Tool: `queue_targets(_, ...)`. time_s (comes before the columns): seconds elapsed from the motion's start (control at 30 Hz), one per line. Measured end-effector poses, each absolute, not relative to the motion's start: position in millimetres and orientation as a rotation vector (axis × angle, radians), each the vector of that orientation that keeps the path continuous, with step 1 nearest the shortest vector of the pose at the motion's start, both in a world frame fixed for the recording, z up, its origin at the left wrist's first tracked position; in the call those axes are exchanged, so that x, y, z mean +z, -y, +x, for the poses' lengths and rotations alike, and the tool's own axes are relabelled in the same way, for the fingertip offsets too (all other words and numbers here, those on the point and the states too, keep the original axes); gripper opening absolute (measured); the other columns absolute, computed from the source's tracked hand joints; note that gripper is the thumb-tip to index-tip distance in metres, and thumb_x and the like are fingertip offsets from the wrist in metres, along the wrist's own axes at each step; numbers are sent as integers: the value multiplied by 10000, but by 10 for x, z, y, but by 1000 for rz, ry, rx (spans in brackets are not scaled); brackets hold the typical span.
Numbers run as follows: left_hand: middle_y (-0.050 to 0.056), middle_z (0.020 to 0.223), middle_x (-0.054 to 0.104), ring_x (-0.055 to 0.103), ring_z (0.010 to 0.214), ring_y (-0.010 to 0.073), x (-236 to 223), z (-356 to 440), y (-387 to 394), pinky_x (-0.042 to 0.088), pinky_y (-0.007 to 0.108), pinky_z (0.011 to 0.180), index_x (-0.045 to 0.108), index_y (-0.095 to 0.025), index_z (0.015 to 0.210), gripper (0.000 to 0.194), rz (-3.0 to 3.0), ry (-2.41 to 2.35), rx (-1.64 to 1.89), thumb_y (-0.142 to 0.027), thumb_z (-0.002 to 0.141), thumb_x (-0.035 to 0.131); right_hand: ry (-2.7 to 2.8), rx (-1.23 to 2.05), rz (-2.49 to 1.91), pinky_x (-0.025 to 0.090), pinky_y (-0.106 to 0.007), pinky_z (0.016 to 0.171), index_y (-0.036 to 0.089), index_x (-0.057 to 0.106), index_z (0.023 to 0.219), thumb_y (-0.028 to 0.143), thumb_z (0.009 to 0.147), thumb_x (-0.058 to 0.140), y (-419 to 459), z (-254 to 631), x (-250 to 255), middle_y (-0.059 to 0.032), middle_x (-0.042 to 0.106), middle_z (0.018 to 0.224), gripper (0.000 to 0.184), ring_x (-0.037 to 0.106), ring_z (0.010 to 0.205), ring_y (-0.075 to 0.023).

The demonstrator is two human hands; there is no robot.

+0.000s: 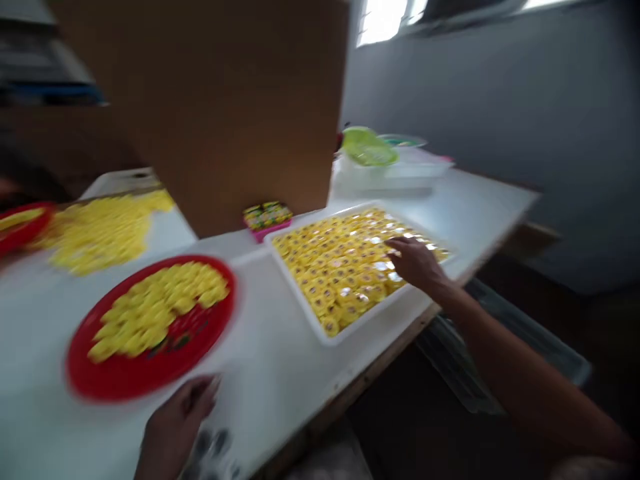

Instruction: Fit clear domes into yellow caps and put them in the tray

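Print on the bare part of the red plate (85, 373), beneath its loose yellow discs (160, 307), is dark and too blurred to read. Small black, yellow and green pieces (267, 215) fill the pink container (259, 236); their markings are illegible at this size. Glossy yellow discs (320, 267) in the white rectangular tray (367, 317) each carry a dark central mark, also unreadable.

Left hand (175, 423): positioned near the front of the plate, fingers curled, thumb close to the index finger, gap narrow. Whether it holds a piece cannot be determined. Blurred dark round items (220, 441) lie just beside it. Right hand (415, 261): extended over the right part of the tray, fingers slightly bent and close together, fingertips at the glossy discs. Contact or hold cannot be confirmed.

White tabletop (270, 373) supports, left to right: a red container (45, 233), a spread pile of yellow pieces (103, 230), the plate, the pink container, the tray, and a green bowl (367, 147) by a white box (407, 175). A brown panel (225, 113) rises behind the pink container. A grey wall (475, 100) and bright window (383, 20) close the right side; a translucent crate (530, 340) sits below table level.
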State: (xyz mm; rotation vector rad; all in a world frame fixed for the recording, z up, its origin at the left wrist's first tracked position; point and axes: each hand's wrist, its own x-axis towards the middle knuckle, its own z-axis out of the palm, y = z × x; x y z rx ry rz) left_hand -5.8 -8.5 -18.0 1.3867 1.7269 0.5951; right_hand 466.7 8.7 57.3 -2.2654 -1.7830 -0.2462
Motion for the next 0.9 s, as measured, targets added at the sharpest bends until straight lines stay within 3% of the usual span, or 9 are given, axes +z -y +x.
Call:
queue_targets(0.1, 3, 752, 678, 635, 675, 197, -168, -322, 36, 500, 273, 642, 639, -227, 929, 348, 1414, -1741, 696, -496, 710, 598, 1938, -226, -1771, 464, -394, 887, 171, 630, 1104, 236, 853, 497, -108, 3880, 443, -111, 629, 1118, 292, 576, 1035, -243)
queue_targets(0.27, 16, 801, 685, 609, 679, 175, -237, -589, 139, 462, 246, 631, 662, -214, 887, 272, 1541, -1858, 679, -429, 761, 553, 2349, 527, -1058, 490, -277, 828, 164, 634, 1036, 181, 868, 509, 149, 2202, 33, -92, 668, 1006, 210, 609, 961, -173)
queue_targets(0.33, 16, 844, 688, 608, 691, 171, -282, -642, 192, 458, 251, 649, 664, -222, 879, 240, 1636, -1853, 642, -398, 775, 537, 2420, 625, -918, 472, -277, 843, 163, 626, 1016, 131, 865, 499, 192, 1714, -129, -92, 661, 1012, 199, 597, 965, -166)
queue_targets(0.53, 38, 910, 678, 616, 755, 183, -383, -745, 163, 463, 279, 697, 651, -211, 898, 210, 1766, -1852, 644, -276, 780, 491, 2658, 464, -859, 418, -324, 902, 126, 577, 1040, 25, 815, 486, -40, 1152, -391, -117, 615, 1079, 263, 523, 1046, -198)
queue_targets(0.63, 42, 911, 687, 624, 769, 191, -398, -716, 134, 473, 287, 703, 657, -212, 911, 217, 1739, -1807, 675, -282, 786, 494, 2711, 443, -870, 427, -320, 866, 129, 595, 980, 15, 797, 504, -123, 1135, -491, -107, 635, 995, 234, 538, 998, -200)
queue_targets(0.73, 38, 897, 702, 635, 753, 195, -393, -614, 135, 489, 295, 701, 671, -216, 952, 252, 1631, -1714, 712, -309, 803, 491, 2501, 600, -1007, 438, -287, 810, 151, 627, 927, 55, 843, 467, -121, 1176, -570, -80, 664, 892, 205, 577, 904, -178)
queue_targets(0.9, 55, 960, 702, 632, 834, 206, -324, -380, 129, 495, 307, 764, 670, -191, 1013, 304, 1363, -1494, 869, -356, 788, 548, 1876, 1150, -1200, 446, -235, 684, 170, 653, 845, 262, 872, 504, -67, 1275, -515, -23, 672, 788, 178, 597, 738, -147)
